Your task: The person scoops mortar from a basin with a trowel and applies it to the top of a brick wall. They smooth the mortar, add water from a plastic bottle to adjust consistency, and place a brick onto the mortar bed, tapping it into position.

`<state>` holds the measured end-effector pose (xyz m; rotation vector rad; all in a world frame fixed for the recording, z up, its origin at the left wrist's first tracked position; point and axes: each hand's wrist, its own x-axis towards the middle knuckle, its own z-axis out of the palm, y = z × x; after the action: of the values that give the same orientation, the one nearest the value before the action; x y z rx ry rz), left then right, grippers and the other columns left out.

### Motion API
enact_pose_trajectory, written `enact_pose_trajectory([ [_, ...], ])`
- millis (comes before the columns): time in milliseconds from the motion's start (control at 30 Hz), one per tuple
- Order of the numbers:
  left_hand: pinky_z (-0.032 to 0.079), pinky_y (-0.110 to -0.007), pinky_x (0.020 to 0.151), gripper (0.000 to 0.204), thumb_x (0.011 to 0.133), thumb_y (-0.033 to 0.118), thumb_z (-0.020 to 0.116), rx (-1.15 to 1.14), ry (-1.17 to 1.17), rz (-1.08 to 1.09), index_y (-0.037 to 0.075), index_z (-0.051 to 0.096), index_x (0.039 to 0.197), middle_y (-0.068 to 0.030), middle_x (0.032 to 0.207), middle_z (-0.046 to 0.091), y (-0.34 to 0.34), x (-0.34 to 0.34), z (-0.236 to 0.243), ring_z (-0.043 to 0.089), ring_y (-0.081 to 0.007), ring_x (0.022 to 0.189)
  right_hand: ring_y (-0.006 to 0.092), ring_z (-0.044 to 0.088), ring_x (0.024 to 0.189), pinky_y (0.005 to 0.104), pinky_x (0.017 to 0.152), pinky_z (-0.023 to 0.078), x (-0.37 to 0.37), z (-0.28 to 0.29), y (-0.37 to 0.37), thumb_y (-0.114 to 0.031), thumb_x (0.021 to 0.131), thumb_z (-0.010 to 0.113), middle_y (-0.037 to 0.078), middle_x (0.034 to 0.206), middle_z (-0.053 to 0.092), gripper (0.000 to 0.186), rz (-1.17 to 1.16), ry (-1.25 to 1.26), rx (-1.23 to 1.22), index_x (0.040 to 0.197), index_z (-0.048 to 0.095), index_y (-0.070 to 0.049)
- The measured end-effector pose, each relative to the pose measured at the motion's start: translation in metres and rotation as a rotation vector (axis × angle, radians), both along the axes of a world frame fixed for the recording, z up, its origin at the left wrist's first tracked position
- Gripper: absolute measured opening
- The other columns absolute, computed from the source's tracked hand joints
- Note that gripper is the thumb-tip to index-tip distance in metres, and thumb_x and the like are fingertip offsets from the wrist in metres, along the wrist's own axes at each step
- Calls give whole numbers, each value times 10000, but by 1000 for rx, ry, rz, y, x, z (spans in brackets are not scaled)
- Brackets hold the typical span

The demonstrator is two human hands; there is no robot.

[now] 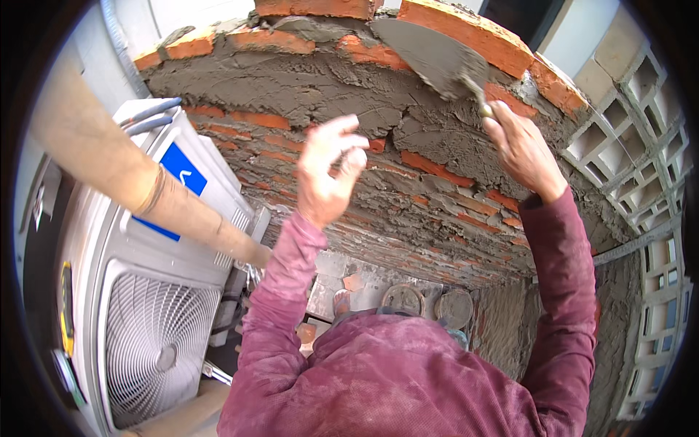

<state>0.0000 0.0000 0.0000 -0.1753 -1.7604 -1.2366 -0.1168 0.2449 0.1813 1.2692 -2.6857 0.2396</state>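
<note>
Right grip: While the right hand (520, 149) reaches toward the far right, its fingers are closed around the handle of a broad, pointed metal trowel (437, 54) smeared with grey mortar.
Trowel position: It points left along the far edge of a wall of orange bricks and rough grey mortar (437, 169), overlapping the orange rectangular bricks (466, 33) of the far course; it seems to rest on the masonry, though contact is hard to judge.
Left reach: The left hand (328, 175), blurred, hangs before the wall, fingers partly spread and loosely bent, with nothing visibly held.
Left side: A tan, round, wrapped pipe (145, 175) slants in front of a pale box-shaped outdoor air-conditioning unit (162, 320) with a round grille.
Right side: Pale openwork blocks (610, 142) form a lattice.
Near middle: Past the dusty maroon long-sleeved top (408, 371), two round grey containers (403, 297) stand on the floor.
</note>
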Motion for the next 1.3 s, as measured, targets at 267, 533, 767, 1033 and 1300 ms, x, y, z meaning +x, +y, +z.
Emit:
enact_pose_trajectory([
  [267, 370, -425, 1050, 389, 776, 298, 751, -328, -834, -135, 74, 654, 1079, -164, 1293, 575, -24, 104, -267, 494, -347, 1243, 401, 603, 752, 411, 660, 467, 69, -149, 122, -154, 943, 554, 213, 825, 574, 217, -200, -60, -520, 1063, 534, 26],
  [533, 254, -349, 1152, 943, 879, 687, 471, -232, -1924, -626, -14, 284, 1482, -249, 1492, 356, -35, 300, -405, 338, -322, 1404, 401, 636, 930, 438, 808, 485, 198, -421, 214, -219, 869, 591, 267, 946, 650, 348, -928, -878, -375, 1073, 569, 62],
  [767, 174, -391, 1184, 896, 874, 684, 468, -639, -2182, -1103, 89, 269, 1514, -217, 1538, 287, 30, 289, -388, 254, -352, 1438, 363, 613, 1108, 426, 956, 482, 290, -659, 208, -248, 878, 543, 272, 1122, 639, 354, -918, -1270, 240, 1084, 647, 21],
  [1033, 169, -559, 1156, 781, 812, 502, 633, -1030, -1921, -858, 84, 413, 1435, -137, 1569, 228, 62, 308, -505, 149, -356, 1459, 367, 648, 1009, 471, 889, 508, 212, -807, 187, -243, 971, 337, 197, 1078, 670, 378, -1014, -972, 310, 1070, 631, -28],
  [1300, 43, -572, 1169, 713, 785, 476, 637, -988, -2003, -808, 137, 480, 1393, -137, 1585, 205, 69, 294, -533, 109, -315, 1483, 297, 680, 1006, 378, 824, 566, 203, -875, 144, -153, 917, 516, 189, 1147, 657, 294, -914, -1003, 518, 1153, 635, -22],
])
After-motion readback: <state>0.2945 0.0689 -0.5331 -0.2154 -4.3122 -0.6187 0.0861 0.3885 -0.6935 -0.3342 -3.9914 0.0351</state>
